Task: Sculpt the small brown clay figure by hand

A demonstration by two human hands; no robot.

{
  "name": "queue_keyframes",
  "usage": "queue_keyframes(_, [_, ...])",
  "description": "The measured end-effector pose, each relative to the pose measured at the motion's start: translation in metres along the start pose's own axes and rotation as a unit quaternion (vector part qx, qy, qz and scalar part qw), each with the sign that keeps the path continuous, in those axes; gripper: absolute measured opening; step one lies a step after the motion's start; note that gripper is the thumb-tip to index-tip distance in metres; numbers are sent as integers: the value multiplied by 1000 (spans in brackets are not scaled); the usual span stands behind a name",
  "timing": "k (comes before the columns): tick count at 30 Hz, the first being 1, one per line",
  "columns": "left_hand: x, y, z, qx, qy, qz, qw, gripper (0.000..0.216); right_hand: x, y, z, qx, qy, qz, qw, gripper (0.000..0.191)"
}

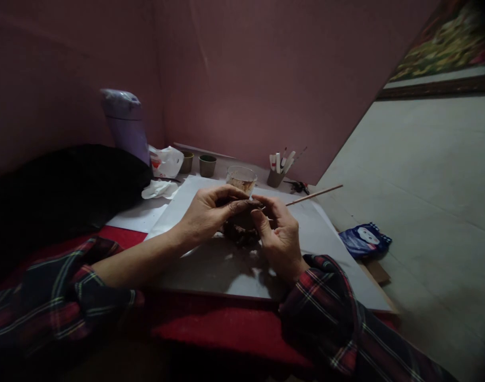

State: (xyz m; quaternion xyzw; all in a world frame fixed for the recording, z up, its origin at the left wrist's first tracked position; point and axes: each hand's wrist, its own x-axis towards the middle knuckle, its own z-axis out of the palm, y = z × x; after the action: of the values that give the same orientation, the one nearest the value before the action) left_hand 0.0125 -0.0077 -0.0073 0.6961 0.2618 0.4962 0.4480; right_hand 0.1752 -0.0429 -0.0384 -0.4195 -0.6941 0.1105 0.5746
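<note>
My left hand [210, 209] reaches over the top of a dark brown, clay-like lump [240, 233], its thumb and fingers closed on the upper edge. Opposite it, my right hand [281, 233] has its thumb and fingers pinched together at the same edge. A thin wooden stick [316, 194] passes through the right hand and sticks out to the right; its working end is hidden by the fingers. The lump rests low over a white board [322, 239], where small dark crumbs lie. Just behind the hands stands a clear glass [242, 176] with brown smears.
At the back are a cup of markers and brushes [276, 178], a small cup [207, 166], a white plastic bag [166, 162] and crumpled tissue [159, 189]. A purple bottle [126, 127] and a black bundle [75, 191] stand left. A blue packet [365, 240] lies beyond the board's right edge.
</note>
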Motion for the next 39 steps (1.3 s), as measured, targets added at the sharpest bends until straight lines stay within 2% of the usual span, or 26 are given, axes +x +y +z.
queue_keyframes(4, [-1,0,1,2,7,-2,1000,23,-1,-2,0,12,-16,1,1000,30])
queue_keyframes(8, [-1,-3,0,-6,-13,-13,1000,22,0,-1,1,4,-17,-2,1000,25])
queue_keyframes(15, [-3,-5,0,17,-24,15,999,18,0,1,2,-29,-33,-12,999,17])
queue_keyframes(17, [-3,-3,0,32,-25,17,999,23,0,1,2,-24,-29,-14,999,16])
queue_keyframes(21, [-3,0,1,91,-23,49,994,48,-1,0,2,-22,-1,-5,1000,15])
queue_keyframes(24, [-3,-1,1,112,-55,47,991,57,-1,0,2,-32,1,-33,999,13])
queue_keyframes(27, [-3,-1,1,103,-105,38,988,46,-1,0,1,-49,-19,-92,994,14])
queue_keyframes(29, [-4,1,1,125,-118,51,984,34,-2,0,0,-66,-31,-106,992,15])
queue_keyframes(33, [-4,4,1,168,-107,72,977,26,-2,-2,0,-77,-30,-99,992,13])
queue_keyframes(39, [-5,4,4,192,-84,60,976,22,-4,-5,1,-65,-22,-96,993,10])
